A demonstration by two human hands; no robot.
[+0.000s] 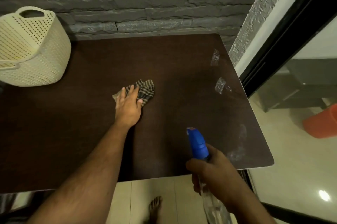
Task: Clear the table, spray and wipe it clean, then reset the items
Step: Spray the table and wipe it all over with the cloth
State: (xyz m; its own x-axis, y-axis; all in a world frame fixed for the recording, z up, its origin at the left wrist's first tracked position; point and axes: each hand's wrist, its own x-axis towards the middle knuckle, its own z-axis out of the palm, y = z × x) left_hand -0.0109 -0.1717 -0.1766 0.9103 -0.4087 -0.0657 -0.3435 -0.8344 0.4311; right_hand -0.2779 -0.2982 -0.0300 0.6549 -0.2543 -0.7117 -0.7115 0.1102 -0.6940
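Observation:
A dark brown table (182, 59) fills the middle of the head view. On it lies a crumpled checked cloth (145, 89). My left hand (129, 104) lies flat on the cloth with its fingers stretched out, pressing it to the tabletop. My right hand (212, 174) grips the neck of a clear spray bottle with a blue head (197, 144) above the table's near right edge; the nozzle points toward the table's middle. Pale smears show near the right edge of the table.
A cream perforated plastic basket (31, 46) stands on the table's far left corner. A grey stone wall runs behind the table. A glass door with a black frame (284, 28) is at the right, with an orange bucket (321, 123) beyond it. My bare foot (155, 209) is on the tiled floor.

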